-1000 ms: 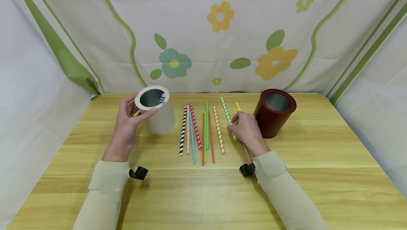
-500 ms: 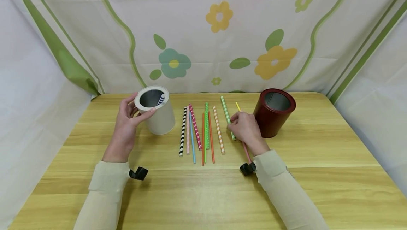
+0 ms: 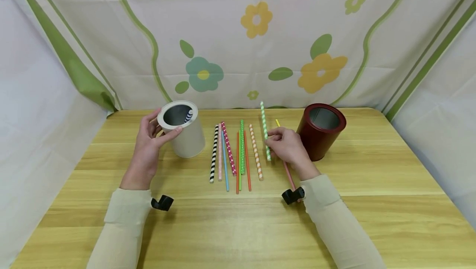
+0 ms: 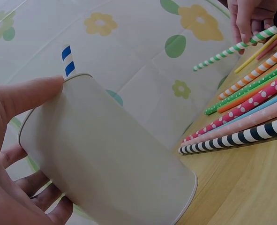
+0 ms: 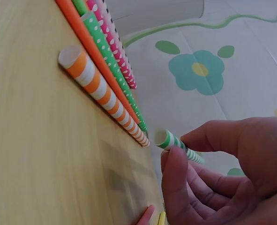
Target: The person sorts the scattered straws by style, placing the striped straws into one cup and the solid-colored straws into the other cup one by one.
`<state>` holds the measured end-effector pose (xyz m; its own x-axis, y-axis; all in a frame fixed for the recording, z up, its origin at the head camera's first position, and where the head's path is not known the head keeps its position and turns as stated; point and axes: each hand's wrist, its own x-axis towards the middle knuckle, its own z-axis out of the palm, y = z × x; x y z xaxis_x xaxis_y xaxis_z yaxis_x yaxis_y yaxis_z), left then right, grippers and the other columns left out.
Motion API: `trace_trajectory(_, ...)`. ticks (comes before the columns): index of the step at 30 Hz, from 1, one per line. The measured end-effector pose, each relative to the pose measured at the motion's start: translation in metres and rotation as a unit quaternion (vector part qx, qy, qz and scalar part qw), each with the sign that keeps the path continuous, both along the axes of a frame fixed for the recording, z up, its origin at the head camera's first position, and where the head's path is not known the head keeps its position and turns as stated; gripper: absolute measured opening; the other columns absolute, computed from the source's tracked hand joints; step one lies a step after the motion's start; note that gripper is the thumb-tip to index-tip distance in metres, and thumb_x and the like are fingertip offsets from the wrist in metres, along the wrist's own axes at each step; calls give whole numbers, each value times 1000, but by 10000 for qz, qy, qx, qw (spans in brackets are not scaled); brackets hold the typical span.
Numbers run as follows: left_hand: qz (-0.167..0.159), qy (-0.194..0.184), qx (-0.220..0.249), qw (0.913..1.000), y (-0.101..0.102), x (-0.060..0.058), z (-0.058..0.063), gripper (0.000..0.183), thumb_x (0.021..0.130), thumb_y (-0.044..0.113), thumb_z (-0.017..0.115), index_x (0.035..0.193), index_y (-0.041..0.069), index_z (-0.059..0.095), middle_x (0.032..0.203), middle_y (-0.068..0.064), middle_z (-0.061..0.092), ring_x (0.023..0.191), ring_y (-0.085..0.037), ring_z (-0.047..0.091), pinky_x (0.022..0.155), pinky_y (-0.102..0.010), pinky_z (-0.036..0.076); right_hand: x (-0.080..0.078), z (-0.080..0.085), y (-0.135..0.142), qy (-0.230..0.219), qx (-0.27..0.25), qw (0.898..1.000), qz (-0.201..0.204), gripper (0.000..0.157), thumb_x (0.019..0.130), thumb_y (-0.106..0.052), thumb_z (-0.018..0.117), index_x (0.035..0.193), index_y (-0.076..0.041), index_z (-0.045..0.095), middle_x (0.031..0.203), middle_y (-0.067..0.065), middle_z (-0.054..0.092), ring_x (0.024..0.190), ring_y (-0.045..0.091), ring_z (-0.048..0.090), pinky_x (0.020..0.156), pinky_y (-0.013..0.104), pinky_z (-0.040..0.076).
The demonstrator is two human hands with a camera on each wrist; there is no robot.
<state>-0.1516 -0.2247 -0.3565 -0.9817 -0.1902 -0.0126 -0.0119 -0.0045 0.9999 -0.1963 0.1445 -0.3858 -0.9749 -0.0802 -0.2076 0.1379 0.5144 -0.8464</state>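
Observation:
My left hand point(image 3: 146, 149) holds the white can point(image 3: 187, 141) at its rim, thumb on the near side and fingers round the far left. Inside that can leans a blue-and-white striped straw point(image 4: 68, 61). Between thumb and fingers, my right hand point(image 3: 290, 147) pinches a green-and-white striped straw point(image 3: 264, 122), lifted off the table with its far end raised. A dark red can point(image 3: 317, 141) stands just right of that hand. Partly hidden beneath the hand and wrist lie a yellow straw point(image 3: 277, 123) and a pinkish-red straw point(image 3: 289, 176).
Several straws lie side by side mid-table, from a black-and-white striped straw point(image 3: 213, 153) to an orange-and-white striped straw point(image 3: 255, 152). A flowered curtain point(image 3: 230, 46) hangs behind the wooden table point(image 3: 230, 232). Black wrist cameras sit on both sleeves.
My right hand has raised the green-and-white striped straw from the table and shifted it slightly; its far end now stands higher. The left hand and white can have stayed put.

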Motion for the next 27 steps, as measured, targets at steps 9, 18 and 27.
trace_trajectory(9,-17,-2,34,10000,0,0,0,85,96,16,83,164,28,33,159,3,43,142,-15,38,132,-44,27,1,2,-1,7,-666,9977,120,38,100,-14,63,136,-2,63,109,11,63,83,22,70,78,33,65)
trace_trajectory(18,-20,-27,24,10000,0,1,-1,85,96,17,83,164,29,32,162,1,41,145,-16,36,128,-46,28,-1,3,-2,179,-1088,9939,41,37,99,-10,64,134,1,60,111,11,61,89,22,69,84,34,66)
trace_trajectory(27,-18,-54,3,10000,-2,-1,2,86,95,19,85,163,26,33,156,4,43,144,-16,35,129,-50,20,0,4,-3,325,-1567,9870,-156,35,96,-6,66,130,3,60,106,10,63,83,17,72,88,39,68)
